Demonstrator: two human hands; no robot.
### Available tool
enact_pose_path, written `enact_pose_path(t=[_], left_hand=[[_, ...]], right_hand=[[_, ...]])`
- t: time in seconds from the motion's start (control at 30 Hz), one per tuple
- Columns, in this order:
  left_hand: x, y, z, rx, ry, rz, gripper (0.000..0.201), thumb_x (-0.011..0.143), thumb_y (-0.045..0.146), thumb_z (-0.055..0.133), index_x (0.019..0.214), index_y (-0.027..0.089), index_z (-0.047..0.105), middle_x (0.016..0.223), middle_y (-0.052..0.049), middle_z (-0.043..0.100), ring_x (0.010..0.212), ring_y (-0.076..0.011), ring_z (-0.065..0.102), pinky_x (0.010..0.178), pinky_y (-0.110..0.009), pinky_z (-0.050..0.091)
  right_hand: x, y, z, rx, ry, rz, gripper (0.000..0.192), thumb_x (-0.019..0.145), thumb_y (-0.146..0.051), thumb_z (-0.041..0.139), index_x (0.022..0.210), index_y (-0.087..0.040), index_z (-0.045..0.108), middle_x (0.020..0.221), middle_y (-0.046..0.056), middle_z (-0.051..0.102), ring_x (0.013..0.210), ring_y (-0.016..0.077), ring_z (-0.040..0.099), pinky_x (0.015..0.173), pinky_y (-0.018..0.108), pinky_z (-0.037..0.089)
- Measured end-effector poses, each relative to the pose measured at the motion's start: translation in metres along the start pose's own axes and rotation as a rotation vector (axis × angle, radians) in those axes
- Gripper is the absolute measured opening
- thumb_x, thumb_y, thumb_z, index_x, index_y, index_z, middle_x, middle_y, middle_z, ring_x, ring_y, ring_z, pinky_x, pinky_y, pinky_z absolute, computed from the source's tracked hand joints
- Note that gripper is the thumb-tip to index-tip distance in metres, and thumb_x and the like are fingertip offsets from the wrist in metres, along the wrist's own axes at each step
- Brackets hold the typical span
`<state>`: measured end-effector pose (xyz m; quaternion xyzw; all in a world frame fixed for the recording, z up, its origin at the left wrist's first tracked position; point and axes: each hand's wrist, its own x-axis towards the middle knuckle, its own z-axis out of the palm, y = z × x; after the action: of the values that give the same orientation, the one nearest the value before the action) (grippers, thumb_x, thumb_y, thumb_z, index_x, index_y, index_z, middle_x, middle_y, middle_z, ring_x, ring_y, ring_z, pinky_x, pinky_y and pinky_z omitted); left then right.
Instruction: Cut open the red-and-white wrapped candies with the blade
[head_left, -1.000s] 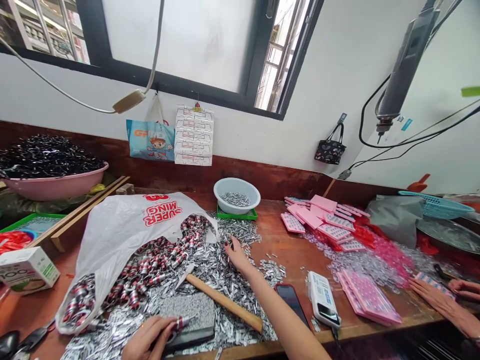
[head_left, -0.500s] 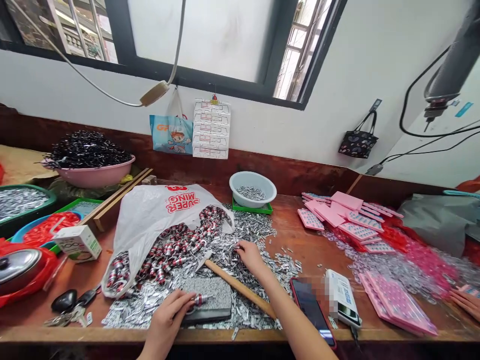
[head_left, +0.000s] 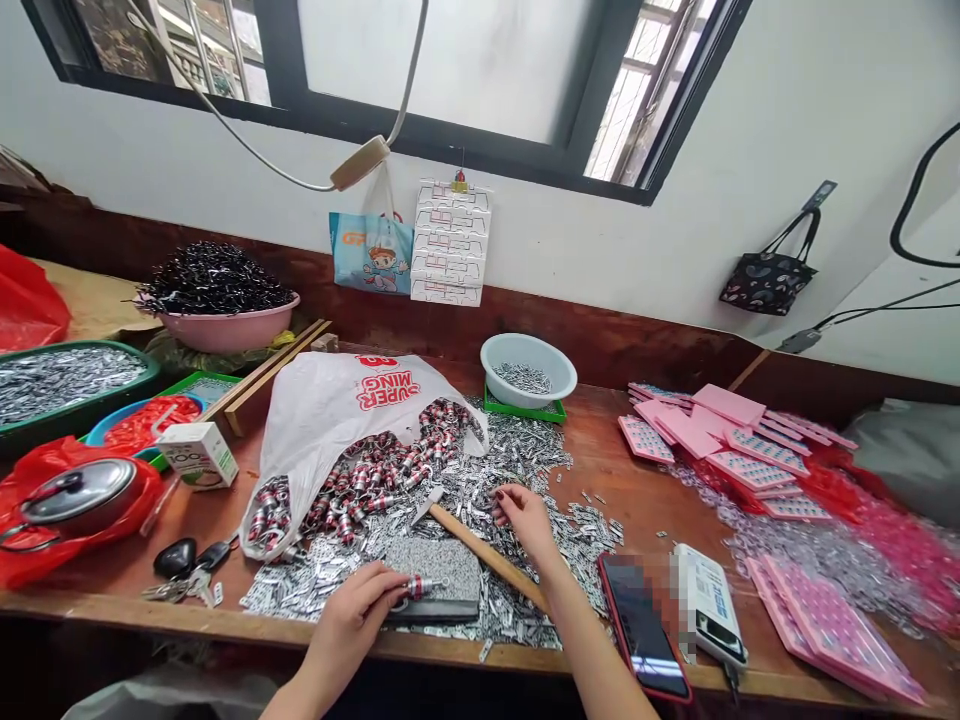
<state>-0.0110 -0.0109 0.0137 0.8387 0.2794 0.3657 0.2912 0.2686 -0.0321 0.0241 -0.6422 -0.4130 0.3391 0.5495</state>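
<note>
A small red-and-silver cylindrical piece (head_left: 418, 585) is pinched between the curled fingers of the left hand (head_left: 358, 618) and is laid flat on the grey stone block (head_left: 435, 572) near the front edge of the wooden bench (head_left: 615, 470). The left forearm is brought in from below, with the wrist bent slightly inward and the knuckles turned up.

The right arm is stretched forward and to the left across the bench, passing over the wooden handle of the hammer (head_left: 480, 548). The right hand (head_left: 525, 512) is held palm down with loosely spread fingers, whose tips are pressed into the heap of small silver metal pieces (head_left: 517, 460); whether a piece is gripped cannot be told.

A white plastic bag (head_left: 330, 410) spilling more red-and-silver pieces is seen just behind the block. A phone (head_left: 645, 630) is laid beside the right forearm.
</note>
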Motion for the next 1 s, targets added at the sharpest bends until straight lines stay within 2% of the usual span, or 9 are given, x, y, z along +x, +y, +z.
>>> enact_pose_path(t=[0.13, 0.23, 0.33, 0.43, 0.57, 0.63, 0.73, 0.87, 1.0], left_hand=[[0.002, 0.002, -0.001, -0.007, -0.033, -0.007, 0.019, 0.09, 0.026, 0.051, 0.095, 0.024, 0.069, 0.079, -0.002, 0.068, 0.073, -0.0139, 0.066, 0.066, -0.019, 0.053], [0.001, 0.002, -0.001, -0.006, -0.019, -0.015, 0.019, 0.09, 0.026, 0.051, 0.093, 0.024, 0.07, 0.079, -0.002, 0.068, 0.072, -0.0139, 0.066, 0.065, -0.019, 0.053], [0.002, 0.001, -0.001, 0.002, -0.014, -0.019, 0.021, 0.09, 0.028, 0.05, 0.091, 0.023, 0.07, 0.08, -0.003, 0.068, 0.073, -0.0146, 0.067, 0.066, -0.02, 0.054], [0.004, 0.0, -0.001, 0.029, -0.004, 0.001, 0.022, 0.09, 0.03, 0.05, 0.089, 0.022, 0.071, 0.082, -0.004, 0.068, 0.075, -0.0151, 0.067, 0.067, -0.021, 0.054], [0.006, 0.0, -0.001, 0.049, 0.021, 0.029, 0.023, 0.09, 0.032, 0.051, 0.087, 0.021, 0.071, 0.078, -0.003, 0.067, 0.072, -0.0147, 0.066, 0.065, -0.021, 0.054], [0.005, 0.003, -0.001, 0.055, 0.028, 0.009, 0.023, 0.09, 0.032, 0.052, 0.087, 0.021, 0.071, 0.077, -0.002, 0.067, 0.071, -0.0145, 0.066, 0.064, -0.021, 0.054], [0.001, 0.006, -0.001, 0.059, 0.015, -0.041, 0.021, 0.089, 0.03, 0.052, 0.087, 0.022, 0.072, 0.077, -0.002, 0.067, 0.07, -0.0144, 0.066, 0.064, -0.022, 0.054], [-0.002, 0.007, 0.001, 0.051, 0.024, -0.068, 0.02, 0.089, 0.028, 0.054, 0.088, 0.022, 0.072, 0.077, -0.002, 0.068, 0.071, -0.0144, 0.065, 0.064, -0.022, 0.053], [-0.002, 0.005, 0.002, 0.03, 0.04, -0.065, 0.019, 0.088, 0.027, 0.054, 0.087, 0.022, 0.073, 0.076, -0.002, 0.067, 0.07, -0.0142, 0.065, 0.064, -0.022, 0.053]], right_hand=[[-0.018, -0.009, 0.011, 0.232, -0.093, 0.062, 0.045, 0.072, -0.061, 0.061, 0.085, -0.018, 0.064, 0.069, 0.004, 0.064, 0.057, 0.015, 0.06, 0.054, 0.028, 0.05], [-0.034, -0.017, 0.023, 0.409, -0.125, 0.11, 0.043, 0.07, -0.058, 0.067, 0.084, -0.018, 0.064, 0.072, 0.002, 0.063, 0.055, 0.0118, 0.057, 0.054, 0.025, 0.049], [-0.051, -0.021, 0.04, 0.57, -0.146, 0.178, 0.037, 0.065, -0.051, 0.075, 0.079, -0.018, 0.066, 0.064, -0.001, 0.059, 0.051, 0.0092, 0.052, 0.049, 0.022, 0.044], [-0.065, -0.019, 0.062, 0.548, -0.214, 0.219, 0.036, 0.064, -0.05, 0.076, 0.077, -0.017, 0.068, 0.057, -0.004, 0.055, 0.046, 0.0074, 0.047, 0.045, 0.02, 0.038], [-0.075, -0.013, 0.082, 0.532, -0.315, 0.234, 0.037, 0.061, -0.05, 0.077, 0.075, -0.018, 0.065, 0.057, -0.002, 0.059, 0.052, 0.0128, 0.056, 0.055, 0.026, 0.046], [-0.078, -0.011, 0.084, 0.418, -0.284, 0.171, 0.027, 0.065, -0.043, 0.074, 0.073, -0.019, 0.066, 0.06, 0.0, 0.062, 0.057, 0.0161, 0.059, 0.06, 0.03, 0.049], [-0.079, -0.013, 0.081, 0.113, -0.201, -0.041, 0.007, 0.074, -0.026, 0.062, 0.075, -0.021, 0.068, 0.073, 0.003, 0.067, 0.069, 0.0194, 0.062, 0.067, 0.032, 0.048], [-0.08, -0.019, 0.078, -0.102, -0.198, -0.27, 0.02, 0.076, -0.012, 0.051, 0.076, -0.023, 0.067, 0.076, 0.002, 0.066, 0.074, 0.0192, 0.06, 0.069, 0.031, 0.046], [-0.082, -0.018, 0.084, -0.131, -0.164, -0.304, 0.019, 0.071, -0.007, 0.053, 0.072, -0.023, 0.063, 0.077, 0.001, 0.061, 0.076, 0.0189, 0.058, 0.07, 0.03, 0.045]])
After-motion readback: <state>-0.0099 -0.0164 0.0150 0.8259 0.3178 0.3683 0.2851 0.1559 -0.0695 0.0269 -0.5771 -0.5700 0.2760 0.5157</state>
